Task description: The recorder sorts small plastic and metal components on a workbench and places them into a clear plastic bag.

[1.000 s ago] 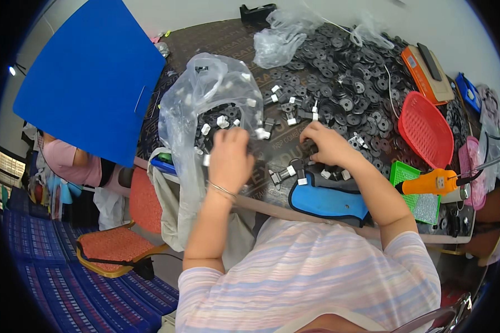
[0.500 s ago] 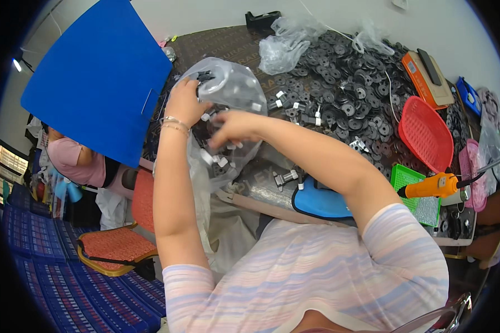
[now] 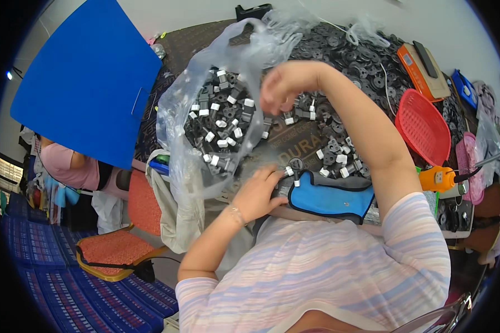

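My left hand point(image 3: 256, 191) lies at the table's near edge, thumb and fingers spread. Its fingertips are close to a black part with white caps point(image 3: 295, 171). Higher up, my right hand point(image 3: 288, 83) hovers with its fingers bent downward, smeared by motion; whether anything is in them I cannot make out. To the left, a clear plastic bag point(image 3: 175, 119) gapes, full of black parts with white caps point(image 3: 219, 125). More capped parts point(image 3: 339, 158) lie in a loose group below my right forearm.
A large heap of black disc-shaped parts point(image 3: 372, 75) covers the back right. A blue pouch point(image 3: 330, 200) lies at the near edge. Further right are a red basket point(image 3: 422, 125), an orange-and-beige box point(image 3: 425, 72) and an orange tool point(image 3: 436, 178). A blue panel point(image 3: 89, 83) stands at left.
Both hands have come out of the bag: the left down to the near edge, the right up and rightward. The bag's mouth is spread wider, and more capped parts lie near the pouch.
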Demonstrator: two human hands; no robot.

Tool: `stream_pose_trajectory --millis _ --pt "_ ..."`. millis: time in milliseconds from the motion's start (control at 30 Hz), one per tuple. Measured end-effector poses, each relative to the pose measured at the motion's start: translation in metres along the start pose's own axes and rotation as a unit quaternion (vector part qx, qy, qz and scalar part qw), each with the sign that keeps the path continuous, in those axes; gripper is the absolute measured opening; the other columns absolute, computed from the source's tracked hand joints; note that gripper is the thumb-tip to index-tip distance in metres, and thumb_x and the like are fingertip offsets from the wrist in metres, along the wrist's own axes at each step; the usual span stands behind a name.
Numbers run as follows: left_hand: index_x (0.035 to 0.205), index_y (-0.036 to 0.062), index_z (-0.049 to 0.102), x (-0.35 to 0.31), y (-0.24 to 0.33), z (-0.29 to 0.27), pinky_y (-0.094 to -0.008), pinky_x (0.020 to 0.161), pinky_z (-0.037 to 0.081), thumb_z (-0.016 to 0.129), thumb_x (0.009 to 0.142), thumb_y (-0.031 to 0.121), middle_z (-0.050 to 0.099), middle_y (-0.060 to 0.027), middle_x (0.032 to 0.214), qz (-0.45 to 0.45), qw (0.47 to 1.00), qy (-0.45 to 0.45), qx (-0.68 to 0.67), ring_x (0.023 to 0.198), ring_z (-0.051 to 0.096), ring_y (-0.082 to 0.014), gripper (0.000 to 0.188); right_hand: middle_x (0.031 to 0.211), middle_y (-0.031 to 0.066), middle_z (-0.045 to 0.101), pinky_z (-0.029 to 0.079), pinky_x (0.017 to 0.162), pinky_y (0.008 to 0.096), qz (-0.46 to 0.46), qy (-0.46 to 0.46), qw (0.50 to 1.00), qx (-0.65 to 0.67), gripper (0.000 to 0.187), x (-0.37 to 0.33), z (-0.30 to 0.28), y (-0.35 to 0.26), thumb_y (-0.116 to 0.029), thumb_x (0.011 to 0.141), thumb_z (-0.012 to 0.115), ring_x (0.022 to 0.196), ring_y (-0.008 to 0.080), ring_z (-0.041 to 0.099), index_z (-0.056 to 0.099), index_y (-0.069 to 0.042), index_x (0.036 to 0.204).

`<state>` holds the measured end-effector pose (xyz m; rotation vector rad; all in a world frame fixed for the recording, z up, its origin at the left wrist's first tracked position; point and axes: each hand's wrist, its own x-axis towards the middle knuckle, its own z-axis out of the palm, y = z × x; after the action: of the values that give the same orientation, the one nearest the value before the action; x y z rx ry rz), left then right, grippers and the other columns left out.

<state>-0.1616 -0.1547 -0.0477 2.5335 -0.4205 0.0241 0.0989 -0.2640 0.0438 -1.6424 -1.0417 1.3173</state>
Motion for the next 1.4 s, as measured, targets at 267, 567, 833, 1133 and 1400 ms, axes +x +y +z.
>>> stream_pose_trajectory --millis 267,567,833,1133,1400 --pt "0.108 0.0051 0.054 0.021 -0.021 0.044 -0.0399 0.081 0.043 0.067 0.071 0.013 0.055 -0.0118 0.100 -0.035 0.998 0.004 0.060 0.096 0.052 -0.0303 0.040 0.142 0.0140 0.031 0.031 0.102 0.0505 0.064 0.257 0.851 -0.454 0.081 0.040 0.063 0.105 -0.045 0.061 0.076 0.130 0.0372 0.027 0.044 -0.018 0.131" --pt "0.105 0.0006 0.053 0.012 -0.025 -0.059 -0.0421 0.074 0.043 0.062 0.073 0.006 0.055 -0.0156 0.092 -0.044 0.942 0.225 0.247 0.087 0.052 -0.0333 0.034 0.112 0.0048 0.053 0.036 0.083 0.0481 0.041 0.318 0.802 -0.503 0.047 0.039 0.083 0.126 -0.047 0.066 0.071 0.111 0.0272 0.044 0.062 -0.017 0.101" --pt "0.110 0.0002 0.053 0.036 -0.002 -0.049 -0.0423 0.091 0.040 0.071 0.069 0.012 0.051 -0.0192 0.115 -0.003 0.948 0.239 0.209 0.106 0.049 -0.0359 0.046 0.100 0.0091 0.055 0.044 0.073 0.0385 0.018 0.331 0.759 -0.560 0.047 0.013 0.062 0.151 -0.053 0.070 0.065 0.096 0.0260 0.055 0.061 -0.016 0.099" --pt "0.103 0.0009 0.058 0.014 -0.017 0.051 -0.0401 0.086 0.042 0.072 0.071 0.021 0.053 -0.0170 0.113 -0.025 0.986 0.156 -0.051 0.101 0.050 -0.0351 0.040 0.093 0.0173 0.055 0.047 0.076 0.0410 0.011 0.419 0.857 -0.298 0.044 0.032 0.020 0.122 -0.043 0.071 0.067 0.085 0.0343 0.058 0.056 -0.005 0.090" --pt "0.102 0.0003 0.056 0.012 -0.030 0.077 -0.0405 0.088 0.040 0.070 0.074 0.019 0.052 -0.0183 0.111 -0.011 0.973 0.225 -0.060 0.101 0.050 -0.0353 0.036 0.123 0.0205 0.040 0.049 0.080 0.0408 0.172 0.306 0.823 -0.447 0.054 0.077 0.020 0.104 -0.020 0.070 0.067 0.100 0.0345 0.058 0.049 -0.012 0.120"
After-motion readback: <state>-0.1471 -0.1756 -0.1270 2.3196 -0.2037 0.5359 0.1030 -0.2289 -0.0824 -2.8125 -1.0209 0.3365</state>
